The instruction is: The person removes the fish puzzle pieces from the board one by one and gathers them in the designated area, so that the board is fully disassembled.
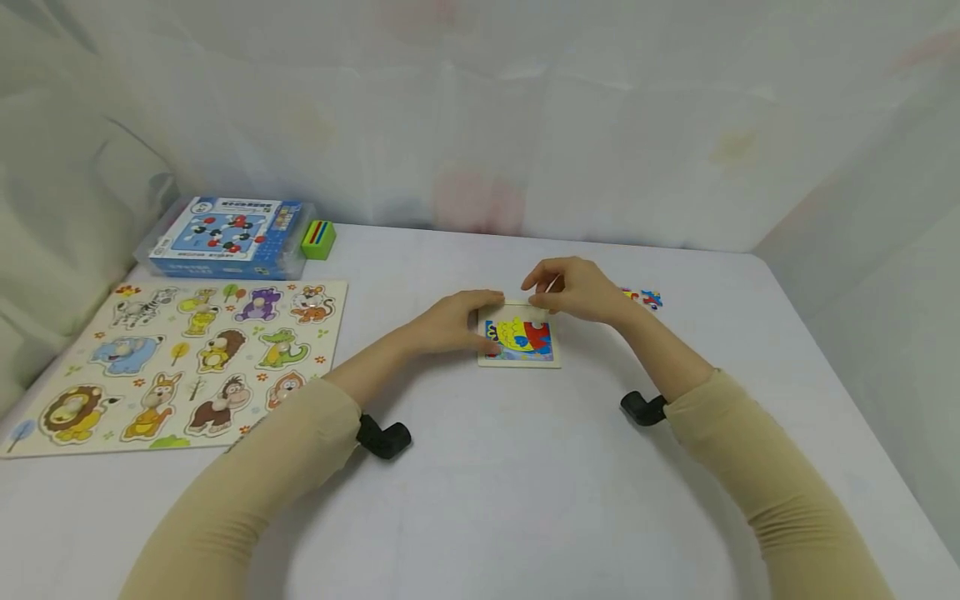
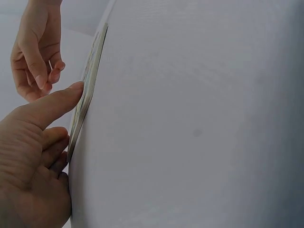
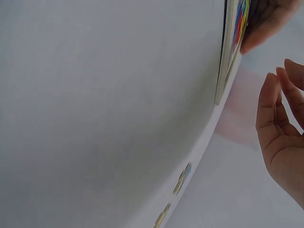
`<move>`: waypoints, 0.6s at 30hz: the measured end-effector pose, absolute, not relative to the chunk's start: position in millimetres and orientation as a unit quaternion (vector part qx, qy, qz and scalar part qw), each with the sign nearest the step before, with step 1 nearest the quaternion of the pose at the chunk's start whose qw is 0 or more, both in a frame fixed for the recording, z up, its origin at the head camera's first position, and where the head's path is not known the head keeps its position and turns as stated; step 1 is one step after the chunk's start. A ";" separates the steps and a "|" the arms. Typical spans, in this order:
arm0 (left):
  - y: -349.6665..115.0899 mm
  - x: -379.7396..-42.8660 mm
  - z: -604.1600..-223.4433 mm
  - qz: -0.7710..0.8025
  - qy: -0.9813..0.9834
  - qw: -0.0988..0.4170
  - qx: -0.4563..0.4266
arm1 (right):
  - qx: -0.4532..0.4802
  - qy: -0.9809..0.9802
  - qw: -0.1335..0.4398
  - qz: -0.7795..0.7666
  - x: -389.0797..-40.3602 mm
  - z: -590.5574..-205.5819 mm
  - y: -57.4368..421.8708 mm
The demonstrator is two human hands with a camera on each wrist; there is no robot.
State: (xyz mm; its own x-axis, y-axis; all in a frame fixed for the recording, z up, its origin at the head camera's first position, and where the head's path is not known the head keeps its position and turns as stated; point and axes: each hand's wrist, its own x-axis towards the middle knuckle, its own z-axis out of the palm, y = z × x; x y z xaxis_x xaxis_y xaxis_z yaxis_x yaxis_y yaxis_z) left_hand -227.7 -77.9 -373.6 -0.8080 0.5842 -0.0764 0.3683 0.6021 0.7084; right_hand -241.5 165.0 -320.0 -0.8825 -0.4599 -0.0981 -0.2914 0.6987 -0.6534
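Observation:
A small wooden-framed jigsaw puzzle (image 1: 517,363) lies flat in the middle of the table, with a yellow and red picture on blue. My left hand (image 1: 450,323) holds its left side, thumb on the face and the other fingers bent at the edge. Seen from the left wrist, the puzzle (image 2: 90,85) is nearly edge-on. My right hand (image 1: 573,289) hovers by the far right corner, fingers loosely bent. In the right wrist view, nothing shows between the fingertips of this hand (image 3: 285,133). Loose puzzle pieces (image 1: 651,299) lie behind the right wrist, partly hidden.
On the left lies a large animal peg puzzle board (image 1: 180,333). Behind it stand a blue and clear plastic box (image 1: 225,237) and a small green block-like case (image 1: 318,242). White cloth walls (image 1: 480,125) rise at the back and sides. Black wrist mounts (image 1: 386,439) stick out inward from both sleeves.

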 end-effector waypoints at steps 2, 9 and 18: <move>-78.4 -228.4 -373.6 0.355 0.879 0.154 0.278 | -0.219 0.909 0.137 -0.326 -240.8 -321.0 158.3; -79.5 -229.4 -372.9 0.369 0.867 0.158 0.296 | -0.263 0.894 0.164 -0.325 -239.1 -324.6 141.4; -80.2 -231.7 -376.0 0.387 0.852 0.151 0.318 | -0.295 0.893 0.166 -0.297 -238.0 -331.5 131.6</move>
State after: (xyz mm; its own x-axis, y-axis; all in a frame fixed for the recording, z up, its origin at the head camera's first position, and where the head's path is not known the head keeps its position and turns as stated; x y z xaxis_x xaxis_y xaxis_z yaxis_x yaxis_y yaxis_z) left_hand -231.7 -80.2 -376.0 -0.7513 0.6598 -0.0118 0.4258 0.4983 0.7552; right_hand -238.0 131.6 -331.5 -0.7704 -0.6258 -0.1222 -0.4283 0.6499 -0.6279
